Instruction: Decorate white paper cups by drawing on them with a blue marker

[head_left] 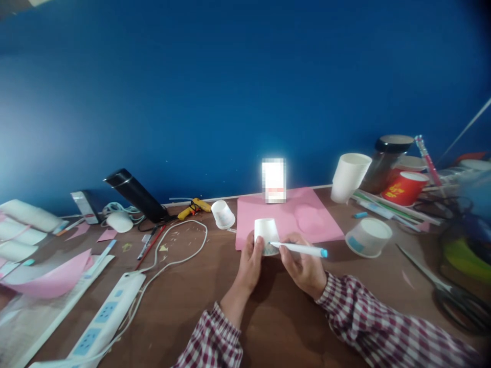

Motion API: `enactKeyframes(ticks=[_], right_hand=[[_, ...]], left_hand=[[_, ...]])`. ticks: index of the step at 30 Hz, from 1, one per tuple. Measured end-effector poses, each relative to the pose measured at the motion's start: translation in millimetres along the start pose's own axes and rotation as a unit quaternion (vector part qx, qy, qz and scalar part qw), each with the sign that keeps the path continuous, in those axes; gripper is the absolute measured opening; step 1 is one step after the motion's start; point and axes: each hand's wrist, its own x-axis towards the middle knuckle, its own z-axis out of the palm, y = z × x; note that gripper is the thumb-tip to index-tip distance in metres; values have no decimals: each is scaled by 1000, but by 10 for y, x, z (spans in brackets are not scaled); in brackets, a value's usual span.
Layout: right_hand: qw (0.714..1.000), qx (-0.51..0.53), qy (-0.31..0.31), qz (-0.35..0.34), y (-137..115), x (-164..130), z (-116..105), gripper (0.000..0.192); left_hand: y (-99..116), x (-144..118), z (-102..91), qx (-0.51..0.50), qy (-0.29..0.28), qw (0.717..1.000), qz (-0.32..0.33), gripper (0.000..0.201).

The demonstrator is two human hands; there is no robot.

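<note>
My left hand [250, 266] grips a small white paper cup [265, 232], held upside down over the brown table. A white marker with a blue end cap [303, 250] lies in my right hand [303, 266], its tip touching the cup's side near the rim. Both hands sit at the front edge of a pink paper sheet [291, 217]. Plaid sleeves cover both forearms.
A second small cup [223, 214] lies tipped left of the pink sheet, a white bowl [368, 236] to the right, scissors [448, 291] far right. A tall white cup [348, 177], dark jar [387, 161] and red tub [404, 188] stand behind. A power strip [103, 319], cable, glue gun [194, 207] and flask [134, 194] are left.
</note>
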Motion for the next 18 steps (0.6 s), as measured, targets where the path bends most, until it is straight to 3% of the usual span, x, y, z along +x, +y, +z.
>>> enactKeyframes(ticks=[18], right_hand=[[1000,8,15,9,40,16,5,4]], left_hand=[[6,-2,-2,30,-14,999,4,39]])
